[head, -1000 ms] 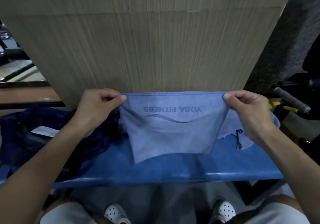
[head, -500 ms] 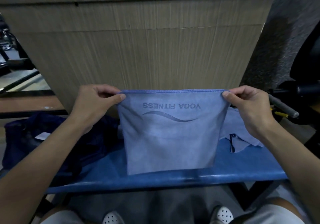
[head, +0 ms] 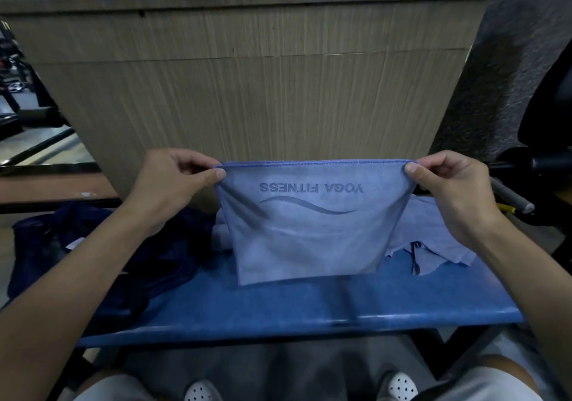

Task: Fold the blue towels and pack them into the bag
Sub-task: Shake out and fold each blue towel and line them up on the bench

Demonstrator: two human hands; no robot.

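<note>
A light blue towel [head: 312, 239] printed "YOGA FITNESS" hangs doubled over in front of me, above the blue bench [head: 309, 304]. My left hand [head: 176, 180] pinches its top left corner and my right hand [head: 445, 183] pinches its top right corner, holding the top edge taut and level. Another light blue towel [head: 433, 242] lies crumpled on the bench behind and to the right of the held one. A dark navy bag [head: 102, 245] slumps on the bench's left end, under my left forearm.
A tall wood-grain panel [head: 247, 90] stands right behind the bench. Dark gym equipment with a grey-handled bar [head: 510, 197] sits at the right. My white shoes [head: 201, 391] show on the floor below the bench's front edge.
Both hands lifted the towel a little, so its lower edge now hangs above the bench. The view tilted up, showing the top of the wood panel.
</note>
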